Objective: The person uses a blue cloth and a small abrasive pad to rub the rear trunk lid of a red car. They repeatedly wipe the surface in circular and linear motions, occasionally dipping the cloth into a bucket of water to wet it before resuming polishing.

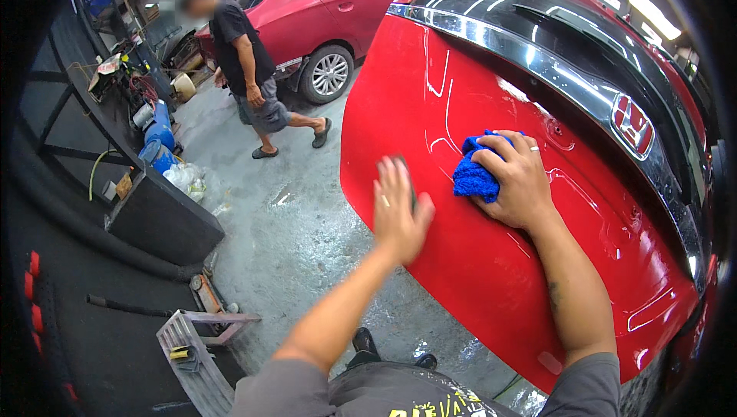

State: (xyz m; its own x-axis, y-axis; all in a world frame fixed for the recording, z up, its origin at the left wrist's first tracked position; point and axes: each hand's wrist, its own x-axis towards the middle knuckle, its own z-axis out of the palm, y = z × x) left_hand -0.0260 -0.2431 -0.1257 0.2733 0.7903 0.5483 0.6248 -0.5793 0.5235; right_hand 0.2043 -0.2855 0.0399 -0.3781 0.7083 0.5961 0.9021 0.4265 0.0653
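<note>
Cloth of bright blue, fluffy fabric (pixel 474 175) is lying bunched under the fingers of the bare right hand (pixel 516 179), which are curling around it on the glossy red, curved car panel (pixel 384 110). It is looking light and soft, so I am judging the whole bunch good for gripping; the panel beneath is seeming stiff and slippery. The bare left hand (pixel 399 213) is showing left of those fingers, thumb spreading apart; whether it is gripping the dark, partly hidden thing (pixel 415 200) behind it, I cannot tell.
</note>
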